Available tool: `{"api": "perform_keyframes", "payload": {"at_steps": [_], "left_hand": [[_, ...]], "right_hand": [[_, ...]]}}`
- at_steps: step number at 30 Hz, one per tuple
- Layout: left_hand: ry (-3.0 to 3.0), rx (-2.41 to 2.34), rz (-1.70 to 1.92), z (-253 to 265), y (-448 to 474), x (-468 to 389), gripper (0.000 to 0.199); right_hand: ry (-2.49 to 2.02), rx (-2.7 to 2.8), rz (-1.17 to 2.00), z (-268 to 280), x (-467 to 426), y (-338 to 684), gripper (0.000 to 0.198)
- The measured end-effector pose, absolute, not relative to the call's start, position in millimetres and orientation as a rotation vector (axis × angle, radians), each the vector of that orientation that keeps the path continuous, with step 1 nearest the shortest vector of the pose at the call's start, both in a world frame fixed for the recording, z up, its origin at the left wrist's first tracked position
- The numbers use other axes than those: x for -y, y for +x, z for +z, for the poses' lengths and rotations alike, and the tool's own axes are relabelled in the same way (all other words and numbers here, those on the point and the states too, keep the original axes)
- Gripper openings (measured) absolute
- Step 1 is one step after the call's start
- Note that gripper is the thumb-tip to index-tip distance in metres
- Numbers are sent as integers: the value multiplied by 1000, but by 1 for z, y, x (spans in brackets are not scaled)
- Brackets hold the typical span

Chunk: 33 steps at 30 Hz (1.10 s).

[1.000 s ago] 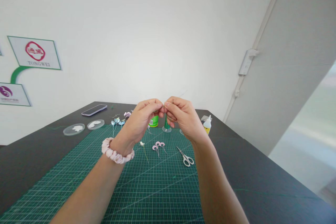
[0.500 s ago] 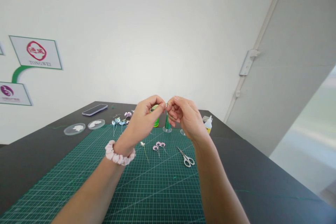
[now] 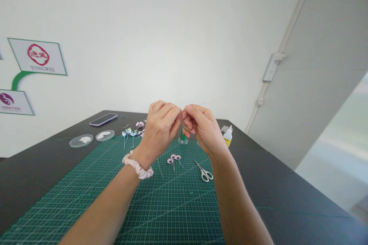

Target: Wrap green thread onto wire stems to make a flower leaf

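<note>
On the table point(image 3: 287, 191), the mat point(image 3: 172, 210) bears three wired petals point(image 3: 173, 156), with scissors point(image 3: 202, 170) right of them. The left hand point(image 3: 162, 124) and right hand point(image 3: 204, 126) are above, before a spool point(image 3: 183, 139) (partly hidden). Two dishes point(image 3: 74, 144) lie left, the phone point(image 3: 103, 119) behind them; a glue bottle point(image 3: 228, 137) stands right.

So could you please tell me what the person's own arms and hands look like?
The left hand wears a pale pink, gathered fabric scrunchie at its wrist. The right hand and its wrist show nothing worn. Neither hand is gloved, and no sleeves show on the forearms.
</note>
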State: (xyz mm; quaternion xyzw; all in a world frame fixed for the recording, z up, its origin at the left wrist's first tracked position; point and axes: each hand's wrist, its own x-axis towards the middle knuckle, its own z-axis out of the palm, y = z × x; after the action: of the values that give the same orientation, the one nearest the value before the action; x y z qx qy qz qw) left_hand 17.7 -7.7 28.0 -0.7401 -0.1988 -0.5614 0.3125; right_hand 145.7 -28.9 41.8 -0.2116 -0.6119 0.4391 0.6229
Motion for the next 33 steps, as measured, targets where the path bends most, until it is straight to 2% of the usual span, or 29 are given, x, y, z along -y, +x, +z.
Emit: {"api": "perform_keyframes", "payload": {"at_steps": [5,8,15,21,27,33], "left_hand": [[-1931,486,-1523,25,18,7,17],[-2159,588,-1764,28,19,11,18],[-2832,875,-2329,37,19,16,34],[-3148,803,-2444,39,18,17,30],[-3196,807,-2494,43,16,23,29],[-3117,808,-2476,43,19,21,24]], "right_hand": [[-517,1388,973,41,28,147,26],[-515,1398,962,42,29,147,26],[-542,1535,840,43,29,149,26],[-543,1669,774,41,29,155,30],[-511,1695,735,39,27,155,28],[-484,1611,919,40,27,157,24]]}}
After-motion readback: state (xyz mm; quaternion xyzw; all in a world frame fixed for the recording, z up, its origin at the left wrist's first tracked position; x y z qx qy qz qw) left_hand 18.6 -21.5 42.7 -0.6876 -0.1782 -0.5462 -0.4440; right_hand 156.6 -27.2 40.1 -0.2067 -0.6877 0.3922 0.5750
